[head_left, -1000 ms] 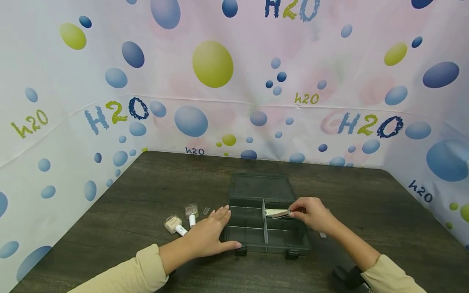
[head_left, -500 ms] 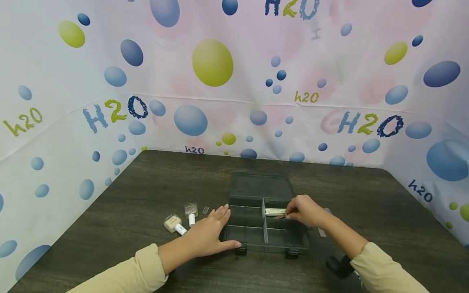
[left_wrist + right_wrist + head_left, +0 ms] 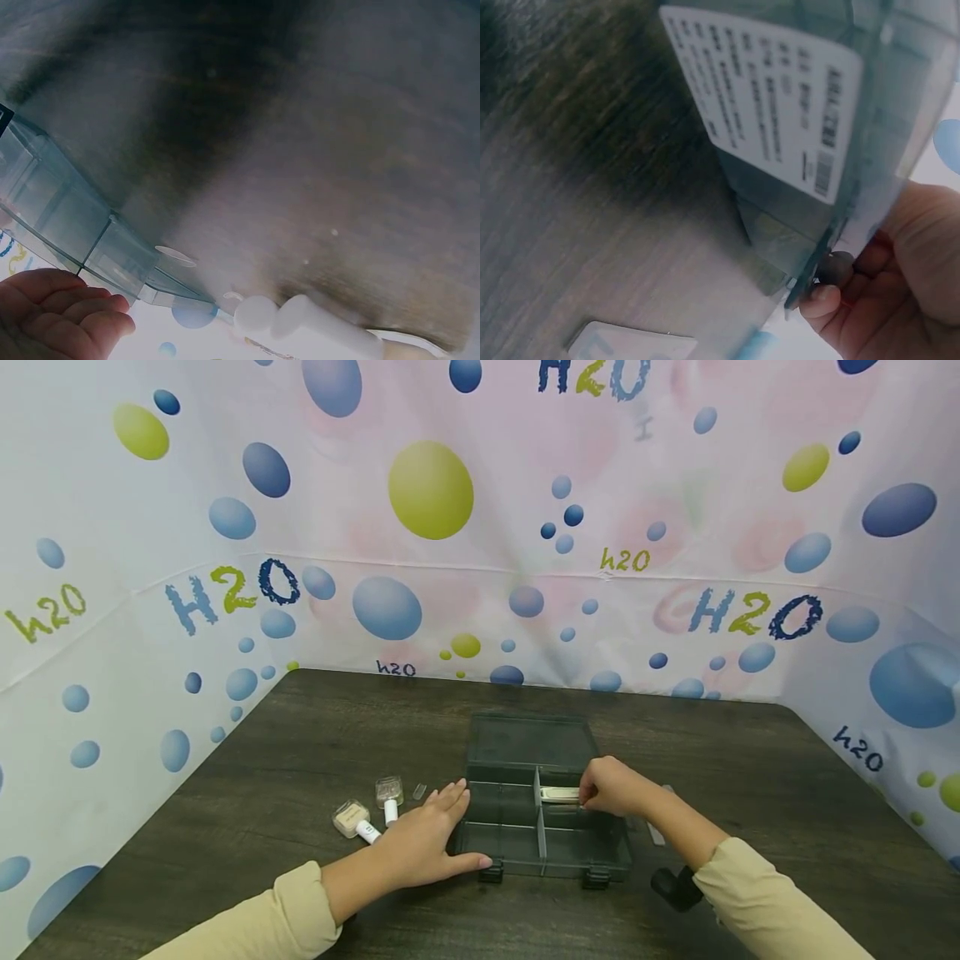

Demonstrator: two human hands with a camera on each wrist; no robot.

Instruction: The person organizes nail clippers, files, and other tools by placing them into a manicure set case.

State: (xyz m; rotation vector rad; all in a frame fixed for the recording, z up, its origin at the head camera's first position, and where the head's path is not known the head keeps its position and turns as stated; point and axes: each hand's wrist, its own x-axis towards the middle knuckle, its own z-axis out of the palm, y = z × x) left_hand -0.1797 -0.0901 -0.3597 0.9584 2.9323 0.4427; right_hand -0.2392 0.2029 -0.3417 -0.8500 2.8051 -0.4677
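A dark see-through organizer box [image 3: 510, 867] stands with its lid [image 3: 532, 742] raised at the back and dividers inside. My left hand [image 3: 420, 847] lies flat with straight fingers at its left side, thumb by the front left latch. My right hand [image 3: 615, 787] reaches into the far right compartment, fingertips low and curled. In the right wrist view its fingers pinch a small grey rounded end [image 3: 836, 266], part of the metal nail clippers; the rest is hidden. A cream, bar-shaped piece [image 3: 559, 794] lies in the same compartment, beside these fingers.
Left of the box stand two nail polish bottles, one cream [image 3: 350, 817], one clear [image 3: 389, 790], both with white caps. A small clear piece [image 3: 419, 792] lies nearby. A pale flat strip [image 3: 656, 834] lies right of the box, partly under the right forearm.
My right hand has moved left and lower into the far right compartment with the nail clippers, which its fingers now hide. My left hand has stayed by the box.
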